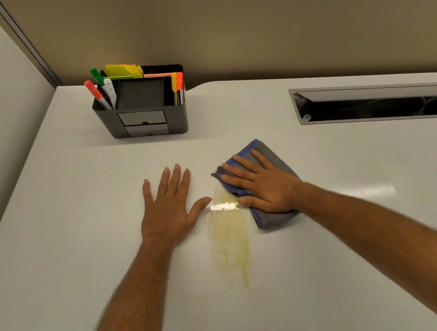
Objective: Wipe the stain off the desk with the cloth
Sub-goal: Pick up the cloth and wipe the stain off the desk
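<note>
A yellowish smeared stain (229,236) runs down the middle of the white desk (82,238), with a wet glare at its upper end. A folded grey cloth with blue edging (269,156) lies at the stain's upper right. My right hand (259,185) presses flat on the cloth, fingers spread, thumb near the stain's top. My left hand (169,202) rests flat on the bare desk just left of the stain, fingers apart, thumb tip almost touching the wet patch.
A dark desk organiser (147,119) with markers and sticky notes stands at the back left. An open cable hatch (376,105) is set in the desk at the back right. A partition wall rises behind, and a pale panel stands at the left.
</note>
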Demonstrator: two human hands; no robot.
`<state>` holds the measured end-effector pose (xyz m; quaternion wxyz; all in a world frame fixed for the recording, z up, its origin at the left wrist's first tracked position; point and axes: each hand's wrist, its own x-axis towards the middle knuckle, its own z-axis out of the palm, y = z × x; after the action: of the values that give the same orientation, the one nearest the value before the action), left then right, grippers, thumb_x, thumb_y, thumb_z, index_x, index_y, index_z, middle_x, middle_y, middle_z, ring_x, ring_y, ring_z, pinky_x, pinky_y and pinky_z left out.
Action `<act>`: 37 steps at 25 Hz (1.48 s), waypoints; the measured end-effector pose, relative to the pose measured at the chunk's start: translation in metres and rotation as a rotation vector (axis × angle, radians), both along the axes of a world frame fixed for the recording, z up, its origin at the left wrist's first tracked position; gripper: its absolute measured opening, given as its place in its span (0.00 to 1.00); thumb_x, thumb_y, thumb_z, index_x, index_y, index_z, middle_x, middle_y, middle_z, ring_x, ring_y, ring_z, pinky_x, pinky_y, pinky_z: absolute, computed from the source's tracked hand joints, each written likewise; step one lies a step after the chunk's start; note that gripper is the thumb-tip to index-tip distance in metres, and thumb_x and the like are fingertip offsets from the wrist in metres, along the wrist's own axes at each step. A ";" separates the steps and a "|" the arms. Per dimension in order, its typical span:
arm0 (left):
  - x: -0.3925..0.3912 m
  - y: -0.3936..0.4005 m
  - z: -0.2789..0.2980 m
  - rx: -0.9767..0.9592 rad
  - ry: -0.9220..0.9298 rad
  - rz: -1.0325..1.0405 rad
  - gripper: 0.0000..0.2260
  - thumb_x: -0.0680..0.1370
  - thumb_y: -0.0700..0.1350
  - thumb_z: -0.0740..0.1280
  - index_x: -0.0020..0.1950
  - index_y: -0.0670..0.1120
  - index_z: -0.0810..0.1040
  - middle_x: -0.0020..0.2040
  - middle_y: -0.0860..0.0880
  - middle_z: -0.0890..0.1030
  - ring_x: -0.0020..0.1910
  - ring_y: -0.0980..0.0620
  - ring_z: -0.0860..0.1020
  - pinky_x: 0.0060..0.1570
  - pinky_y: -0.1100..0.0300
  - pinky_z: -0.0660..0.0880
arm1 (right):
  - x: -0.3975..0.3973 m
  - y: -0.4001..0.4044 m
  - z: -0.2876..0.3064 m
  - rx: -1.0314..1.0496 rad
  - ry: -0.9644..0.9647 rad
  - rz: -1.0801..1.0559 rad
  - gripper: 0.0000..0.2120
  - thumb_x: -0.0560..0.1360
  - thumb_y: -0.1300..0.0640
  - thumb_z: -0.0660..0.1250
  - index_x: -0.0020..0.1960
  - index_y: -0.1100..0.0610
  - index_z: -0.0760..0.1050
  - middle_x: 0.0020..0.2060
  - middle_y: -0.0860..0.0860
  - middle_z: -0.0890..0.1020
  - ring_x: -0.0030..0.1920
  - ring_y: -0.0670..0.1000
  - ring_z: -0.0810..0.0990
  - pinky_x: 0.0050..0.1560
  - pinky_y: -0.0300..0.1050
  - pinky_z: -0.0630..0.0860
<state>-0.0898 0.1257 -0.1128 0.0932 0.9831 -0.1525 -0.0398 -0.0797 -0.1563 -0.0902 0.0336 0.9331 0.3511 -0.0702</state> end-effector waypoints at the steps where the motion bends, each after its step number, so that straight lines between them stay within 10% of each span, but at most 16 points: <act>1: 0.000 0.000 0.001 -0.001 -0.001 0.001 0.42 0.73 0.74 0.34 0.82 0.53 0.45 0.83 0.51 0.45 0.82 0.49 0.43 0.77 0.39 0.38 | -0.008 0.000 0.000 0.001 -0.003 0.019 0.31 0.81 0.36 0.40 0.80 0.46 0.42 0.81 0.47 0.45 0.80 0.53 0.39 0.76 0.65 0.39; 16: -0.003 0.006 0.017 -0.143 0.118 -0.014 0.42 0.73 0.72 0.36 0.82 0.52 0.51 0.83 0.51 0.49 0.82 0.52 0.44 0.78 0.43 0.36 | -0.125 0.018 -0.005 0.054 0.028 -0.138 0.31 0.81 0.36 0.42 0.80 0.45 0.41 0.81 0.45 0.44 0.79 0.52 0.38 0.76 0.66 0.40; 20: -0.007 0.026 0.024 -0.249 0.145 -0.045 0.39 0.76 0.69 0.45 0.81 0.48 0.55 0.83 0.50 0.54 0.82 0.53 0.48 0.79 0.48 0.40 | -0.165 0.041 -0.007 0.097 0.006 -0.343 0.31 0.81 0.35 0.42 0.80 0.46 0.43 0.81 0.46 0.45 0.80 0.52 0.38 0.75 0.66 0.41; 28: -0.018 0.067 0.019 -0.036 0.039 0.051 0.48 0.70 0.76 0.31 0.82 0.48 0.45 0.83 0.48 0.45 0.82 0.48 0.43 0.79 0.43 0.39 | -0.181 0.126 -0.015 0.140 -0.045 -1.002 0.34 0.80 0.36 0.41 0.80 0.54 0.48 0.80 0.54 0.49 0.80 0.58 0.45 0.75 0.69 0.44; 37: -0.013 0.067 0.007 0.003 0.031 0.074 0.46 0.71 0.75 0.29 0.82 0.49 0.44 0.83 0.49 0.44 0.82 0.50 0.42 0.79 0.42 0.39 | -0.113 0.146 -0.012 0.202 -0.027 -1.225 0.37 0.76 0.35 0.32 0.80 0.54 0.40 0.80 0.56 0.45 0.79 0.59 0.39 0.73 0.71 0.39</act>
<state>-0.1032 0.1927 -0.1053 0.0956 0.9875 -0.1143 -0.0518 -0.1929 -0.0107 -0.1017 -0.0967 0.9645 -0.2438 -0.0312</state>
